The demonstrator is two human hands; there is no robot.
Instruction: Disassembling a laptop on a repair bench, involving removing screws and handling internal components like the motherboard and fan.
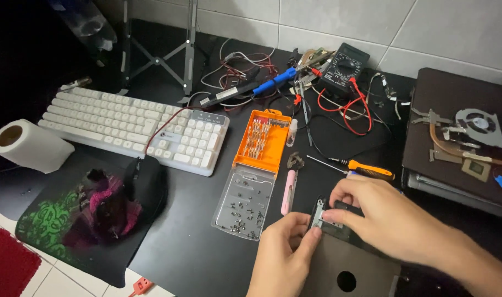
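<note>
left hand (284, 247), right hand (372, 212): both pinch metal bracket (318, 212) | orange case (262, 142): bits | clear lid (243, 202): screws

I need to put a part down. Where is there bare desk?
Bare desk lies between the mouse and the screw lid. The back is crowded with wires and a multimeter. Both hands, left hand and right hand, fill the front right.

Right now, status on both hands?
Left hand and right hand pinch a small metal bracket over the dark panel. Orange screwdriver lies just behind.
</note>
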